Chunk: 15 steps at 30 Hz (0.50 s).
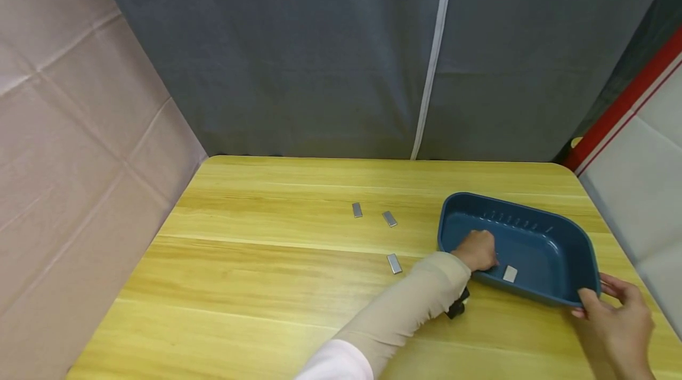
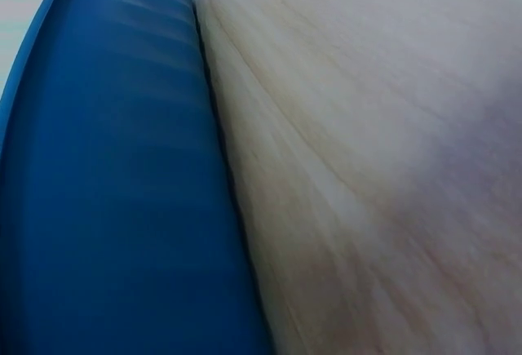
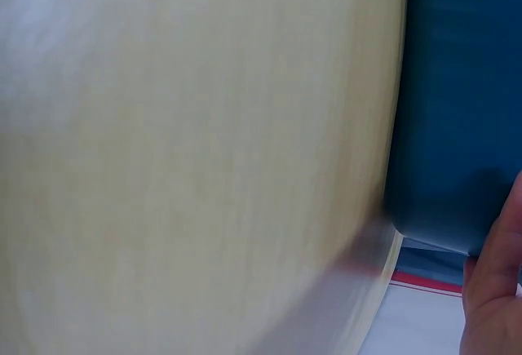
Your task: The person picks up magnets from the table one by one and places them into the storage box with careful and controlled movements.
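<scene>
Your right hand (image 1: 618,315) grips the blue bin (image 1: 538,258) at its near right corner, thumb over the rim and fingers against the outside. Your left hand (image 1: 476,251) reaches inside the bin's left end, fingers curled downward; their tips are hidden, so I cannot tell whether you have hold of anything. A pale piece (image 1: 510,273) lies on the bin's floor, just right of that hand. To the left of the bin, on the wooden table (image 1: 256,309), are a near grey piece (image 1: 394,263), a middle grey piece (image 1: 389,218) and a far grey piece (image 1: 357,209).

Mind that gripped corner: lifting or tugging it would likely tilt the bin and send the pale piece sliding. Your sleeve (image 1: 410,303) passes close to the near grey piece and could drag it. The black wrist device (image 1: 457,306), just outside the bin's near wall, might knock that wall if your left arm swings right.
</scene>
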Each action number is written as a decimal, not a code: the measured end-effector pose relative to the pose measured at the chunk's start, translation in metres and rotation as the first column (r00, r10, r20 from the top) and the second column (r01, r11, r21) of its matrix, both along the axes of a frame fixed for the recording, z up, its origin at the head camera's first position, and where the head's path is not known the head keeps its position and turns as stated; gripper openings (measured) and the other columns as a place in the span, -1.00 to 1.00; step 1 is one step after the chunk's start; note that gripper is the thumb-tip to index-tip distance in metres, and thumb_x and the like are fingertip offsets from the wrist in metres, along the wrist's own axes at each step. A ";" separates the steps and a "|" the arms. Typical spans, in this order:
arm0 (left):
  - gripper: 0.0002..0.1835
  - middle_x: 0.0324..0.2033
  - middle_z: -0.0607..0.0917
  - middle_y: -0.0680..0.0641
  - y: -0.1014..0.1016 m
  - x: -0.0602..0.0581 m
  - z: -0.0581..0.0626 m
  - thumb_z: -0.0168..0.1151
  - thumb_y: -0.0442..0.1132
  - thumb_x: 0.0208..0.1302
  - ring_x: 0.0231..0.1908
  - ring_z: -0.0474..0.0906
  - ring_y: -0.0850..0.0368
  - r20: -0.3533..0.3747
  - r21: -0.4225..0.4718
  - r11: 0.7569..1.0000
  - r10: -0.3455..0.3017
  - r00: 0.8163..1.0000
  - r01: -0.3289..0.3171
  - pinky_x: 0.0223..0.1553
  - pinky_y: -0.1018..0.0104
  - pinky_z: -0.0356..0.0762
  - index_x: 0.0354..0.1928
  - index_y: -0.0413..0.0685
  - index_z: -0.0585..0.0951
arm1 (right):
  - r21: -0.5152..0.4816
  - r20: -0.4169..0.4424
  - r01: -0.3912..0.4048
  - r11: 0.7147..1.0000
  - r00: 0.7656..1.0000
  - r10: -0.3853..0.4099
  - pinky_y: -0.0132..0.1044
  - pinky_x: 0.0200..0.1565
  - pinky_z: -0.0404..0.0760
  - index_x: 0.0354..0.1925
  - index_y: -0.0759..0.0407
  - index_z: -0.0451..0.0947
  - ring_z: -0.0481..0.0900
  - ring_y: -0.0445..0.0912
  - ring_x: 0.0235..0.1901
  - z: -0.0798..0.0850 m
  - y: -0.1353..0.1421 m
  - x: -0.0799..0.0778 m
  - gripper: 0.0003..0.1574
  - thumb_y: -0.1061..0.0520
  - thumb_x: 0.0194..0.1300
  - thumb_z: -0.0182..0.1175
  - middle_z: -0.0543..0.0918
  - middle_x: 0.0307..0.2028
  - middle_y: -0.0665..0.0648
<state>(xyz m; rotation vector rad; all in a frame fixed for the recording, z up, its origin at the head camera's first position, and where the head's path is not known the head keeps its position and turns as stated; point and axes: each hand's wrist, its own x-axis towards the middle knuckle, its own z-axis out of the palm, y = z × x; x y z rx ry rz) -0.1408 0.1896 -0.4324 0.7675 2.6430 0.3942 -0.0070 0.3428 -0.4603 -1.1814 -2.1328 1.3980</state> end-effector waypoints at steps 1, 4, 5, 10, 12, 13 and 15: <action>-0.81 -0.69 0.50 0.21 -0.001 0.000 0.000 0.29 -0.10 0.04 -0.55 0.40 0.38 -0.008 0.007 1.000 -0.001 1.000 0.001 -0.49 0.58 0.33 -0.65 0.07 0.62 | -0.004 -0.006 -0.001 1.000 1.000 0.001 -0.37 -0.80 0.43 -0.13 -0.23 0.24 0.44 -0.40 -0.81 -0.003 0.002 0.000 -0.54 0.27 0.09 0.06 0.31 -0.38 -0.25; -0.89 -0.60 0.56 0.26 -0.002 -0.002 0.001 0.28 -0.10 0.04 -0.48 0.43 0.43 -0.041 0.032 0.999 -0.011 0.999 0.012 -0.46 0.62 0.33 -0.57 0.12 0.65 | -0.006 -0.035 -0.010 1.000 0.999 0.010 -0.37 -0.80 0.43 -0.13 -0.22 0.26 0.46 -0.38 -0.80 -0.014 0.011 -0.001 -0.52 0.28 0.08 0.07 0.32 -0.38 -0.26; -0.92 -0.55 0.59 0.28 -0.003 -0.002 0.000 0.28 -0.10 0.04 -0.44 0.44 0.44 -0.055 0.045 0.999 -0.017 0.998 0.020 -0.44 0.64 0.33 -0.52 0.14 0.66 | -0.005 -0.045 -0.014 1.000 0.999 0.013 -0.37 -0.80 0.43 -0.12 -0.21 0.26 0.46 -0.37 -0.80 -0.018 0.013 -0.001 -0.52 0.28 0.07 0.08 0.32 -0.39 -0.26; -0.91 -0.41 0.63 0.30 -0.006 -0.004 0.000 0.26 -0.11 0.06 -0.32 0.47 0.48 -0.084 0.144 0.989 -0.011 0.996 0.023 -0.35 0.70 0.32 -0.36 0.18 0.69 | 0.005 -0.061 -0.029 1.000 0.998 0.029 -0.38 -0.77 0.46 -0.09 -0.20 0.28 0.47 -0.37 -0.79 -0.027 0.018 -0.001 -0.50 0.27 0.07 0.10 0.33 -0.37 -0.26; -0.90 -0.43 0.64 0.29 -0.006 -0.004 0.000 0.25 -0.13 0.08 -0.37 0.47 0.51 -0.088 0.200 0.980 -0.001 0.996 0.018 -0.39 0.72 0.31 -0.34 0.16 0.68 | 0.004 -0.063 -0.030 1.000 0.998 0.031 -0.36 -0.79 0.45 -0.12 -0.22 0.27 0.47 -0.38 -0.79 -0.022 0.017 -0.001 -0.52 0.28 0.07 0.09 0.33 -0.38 -0.27; -0.90 -0.44 0.64 0.28 -0.006 -0.005 0.001 0.25 -0.13 0.09 -0.40 0.46 0.52 -0.091 0.229 0.973 0.003 0.996 0.018 -0.41 0.73 0.30 -0.33 0.14 0.68 | 0.001 -0.066 -0.031 1.000 0.997 0.031 -0.36 -0.79 0.45 -0.13 -0.22 0.26 0.46 -0.39 -0.79 -0.019 0.015 -0.001 -0.52 0.29 0.07 0.09 0.33 -0.38 -0.26; -0.89 -0.46 0.63 0.27 -0.007 -0.005 0.002 0.24 -0.14 0.10 -0.46 0.44 0.55 -0.102 0.285 0.958 0.011 0.995 0.019 -0.45 0.75 0.28 -0.30 0.11 0.66 | 0.003 -0.069 -0.032 0.999 0.997 0.032 -0.34 -0.81 0.44 -0.15 -0.21 0.27 0.46 -0.41 -0.78 -0.012 0.010 -0.001 -0.54 0.29 0.08 0.07 0.33 -0.39 -0.26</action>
